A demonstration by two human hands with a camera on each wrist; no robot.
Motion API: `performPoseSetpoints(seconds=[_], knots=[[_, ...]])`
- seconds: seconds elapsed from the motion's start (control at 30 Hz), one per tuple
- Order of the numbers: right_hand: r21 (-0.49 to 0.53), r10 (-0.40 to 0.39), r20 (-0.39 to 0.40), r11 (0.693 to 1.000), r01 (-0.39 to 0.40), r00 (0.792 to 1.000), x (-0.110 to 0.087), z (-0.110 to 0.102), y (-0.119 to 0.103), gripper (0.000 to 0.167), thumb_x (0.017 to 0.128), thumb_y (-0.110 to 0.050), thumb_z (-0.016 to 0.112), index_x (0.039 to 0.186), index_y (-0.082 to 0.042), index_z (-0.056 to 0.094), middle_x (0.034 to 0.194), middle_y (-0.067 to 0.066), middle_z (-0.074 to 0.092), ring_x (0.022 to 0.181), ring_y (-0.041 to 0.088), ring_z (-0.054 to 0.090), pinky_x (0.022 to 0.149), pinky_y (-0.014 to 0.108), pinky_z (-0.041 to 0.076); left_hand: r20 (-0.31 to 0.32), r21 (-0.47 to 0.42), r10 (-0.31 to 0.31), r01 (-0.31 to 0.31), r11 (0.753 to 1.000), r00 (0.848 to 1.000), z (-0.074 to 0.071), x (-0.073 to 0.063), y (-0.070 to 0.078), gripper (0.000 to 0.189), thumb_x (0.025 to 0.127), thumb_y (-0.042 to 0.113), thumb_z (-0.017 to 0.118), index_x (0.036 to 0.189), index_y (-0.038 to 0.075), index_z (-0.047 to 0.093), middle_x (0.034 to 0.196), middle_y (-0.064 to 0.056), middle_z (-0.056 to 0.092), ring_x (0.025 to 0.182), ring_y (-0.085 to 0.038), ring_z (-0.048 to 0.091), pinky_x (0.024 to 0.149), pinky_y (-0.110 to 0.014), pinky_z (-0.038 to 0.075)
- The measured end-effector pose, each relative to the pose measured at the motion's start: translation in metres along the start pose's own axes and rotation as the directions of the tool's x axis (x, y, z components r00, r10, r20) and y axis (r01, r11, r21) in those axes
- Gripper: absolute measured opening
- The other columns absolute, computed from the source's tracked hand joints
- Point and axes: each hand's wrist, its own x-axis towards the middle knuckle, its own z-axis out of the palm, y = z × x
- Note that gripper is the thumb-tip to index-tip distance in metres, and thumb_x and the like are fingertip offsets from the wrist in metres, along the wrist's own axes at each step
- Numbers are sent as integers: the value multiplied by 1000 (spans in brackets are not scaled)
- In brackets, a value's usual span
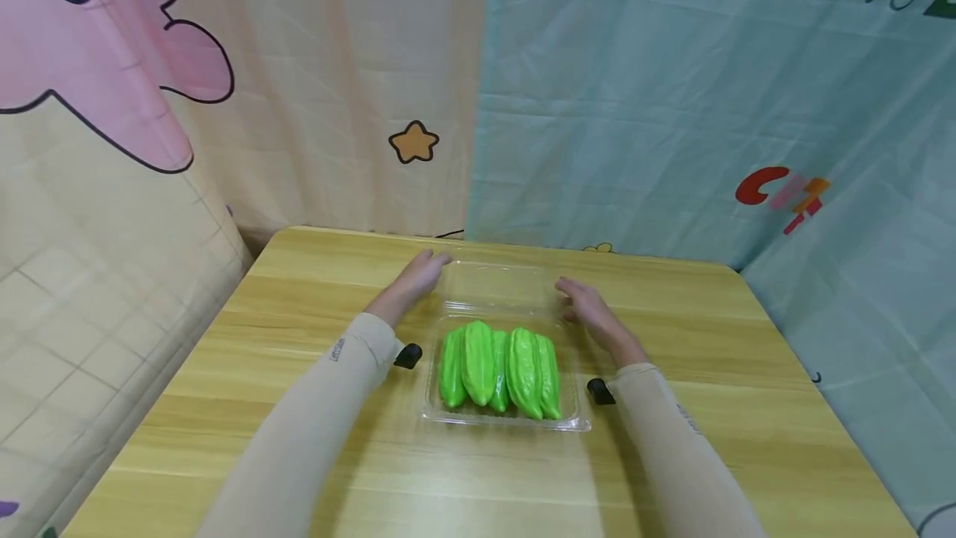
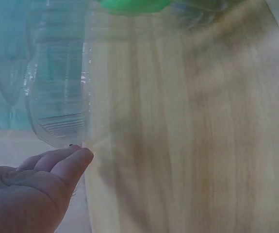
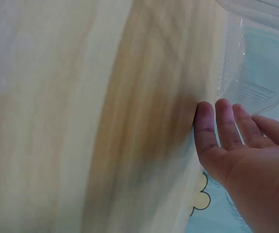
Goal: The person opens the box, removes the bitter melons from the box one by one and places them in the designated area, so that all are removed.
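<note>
A clear plastic box [image 1: 506, 423] lies in the middle of the table, its hinged lid [image 1: 496, 285] raised at the far side. Inside sit several bright green, ribbed, long fruits [image 1: 478, 364] resembling star fruit, side by side. My left hand [image 1: 420, 274] is at the lid's left edge; in the left wrist view its straight fingers [image 2: 64, 162] reach the lid's corner, the thumb apart. My right hand [image 1: 590, 312] is by the lid's right edge. The right wrist view shows its fingers [image 3: 230, 128] spread, their tips close to the lid's corner; contact is hard to tell.
The wooden table [image 1: 314, 289] ends just beyond the lid, against a printed curtain [image 1: 597, 106]. More curtain hangs along the left and right sides. A small dark wrist device [image 1: 408, 355] is on the left cuff, another [image 1: 601, 391] on the right.
</note>
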Motion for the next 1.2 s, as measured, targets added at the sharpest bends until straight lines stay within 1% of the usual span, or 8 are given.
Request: performPoseSetpoints(seconds=[0.07, 0.2, 0.3, 0.47, 0.57, 0.7, 0.93, 1.2], knots=[[11, 5, -4, 1000, -5, 1000, 0, 1, 1, 59, 111, -32, 32, 156, 6, 27, 163, 19, 23, 144, 41, 28, 107, 48, 43, -6, 8, -2, 2, 1000, 1000, 0, -1, -2, 80, 103, 47, 44, 162, 4, 9, 167, -16, 10, 150, -36, 14, 121, -50, 16], [34, 18, -20, 999, -17, 1000, -4, 0, 1, 62, 111, -35, 35, 159, 0, 19, 161, 23, 26, 142, 42, 33, 106, 48, 43, -47, 96, 54, -49, 994, 997, -2, -8, -4, 79, 102, 50, 44, 162, 8, 15, 166, -13, 19, 150, -36, 19, 120, -52, 19], [35, 1, -52, 999, 1, 999, -12, -5, 1, 66, 110, -40, 37, 160, -2, 17, 160, 25, 27, 141, 43, 34, 108, 52, 41, -68, 207, 179, -161, 965, 982, -5, -16, -4, 72, 102, 50, 45, 161, 13, 27, 162, -10, 30, 147, -35, 29, 117, -52, 26], [-26, -53, -93, 998, 51, 994, -29, -7, -4, 74, 107, -50, 41, 159, -1, 22, 161, 23, 27, 143, 40, 31, 111, 55, 36, 67, 356, 422, -417, 836, 904, -13, -42, -3, 53, 103, 42, 54, 150, 18, 51, 154, -8, 45, 142, -36, 37, 114, -55, 31], [-59, -68, -110, 996, 62, 992, -40, -2, -10, 75, 105, -52, 44, 158, -2, 27, 160, 21, 28, 144, 39, 32, 112, 54, 35, 192, 417, 485, -518, 747, 853, -18, -58, -7, 52, 102, 40, 58, 149, 19, 52, 156, -6, 42, 145, -40, 31, 115, -58, 27], [-112, -65, -165, 993, 47, 984, -53, 1, -18, 74, 104, -54, 46, 156, -4, 32, 156, 21, 35, 142, 39, 34, 112, 55, 35, 305, 478, 485, -572, 666, 820, -20, -74, -14, 74, 94, 52, 66, 156, 19, 41, 163, -6, 28, 148, -48, 13, 115, -66, 17], [-193, -69, -174, 981, 35, 982, -77, 1, -39, 77, 101, -58, 48, 155, -5, 35, 153, 22, 39, 141, 40, 35, 110, 59, 35, 416, 504, 415, -585, 635, 809, -17, -84, -31, 125, 70, 72, 78, 163, 18, 14, 167, 1, 3, 151, -34, -8, 118, -59, 4], [-291, -63, -63, 956, 42, 996, -101, 3, -54, 89, 94, -65, 58, 157, -9, 30, 147, 21, 45, 135, 42, 43, 104, 59, 42, 481, 510, 420, -635, 581, 770, -11, -83, -42, 140, 64, 69, 84, 162, 9, 4, 168, -6, 1, 151, -26, -14, 119, -53, -9]])
